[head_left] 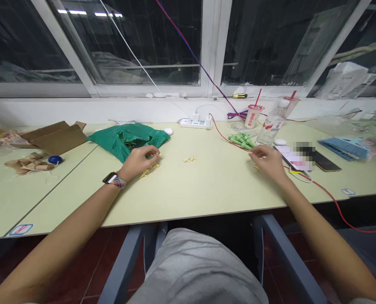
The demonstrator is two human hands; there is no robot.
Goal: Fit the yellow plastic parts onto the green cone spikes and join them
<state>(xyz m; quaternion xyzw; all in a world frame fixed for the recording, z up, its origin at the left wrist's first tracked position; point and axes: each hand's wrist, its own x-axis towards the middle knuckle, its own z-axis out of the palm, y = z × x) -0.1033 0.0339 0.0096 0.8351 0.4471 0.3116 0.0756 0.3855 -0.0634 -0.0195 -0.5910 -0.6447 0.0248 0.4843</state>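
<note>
Left hand narrow above small yellow pieces; right hand narrow; any held item hidden, grip indeterminate.

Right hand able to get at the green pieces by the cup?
Likely yes: the right hand rests on the table right beside the green pieces. Only a thin red wire runs along them, and nothing bulky stands between.

Beyond the left hand, a green plastic bag lies near an open cardboard box, a white power strip sits farther right, and beyond the right hand stand a drink cup with a red straw and a plastic water bottle.
</note>
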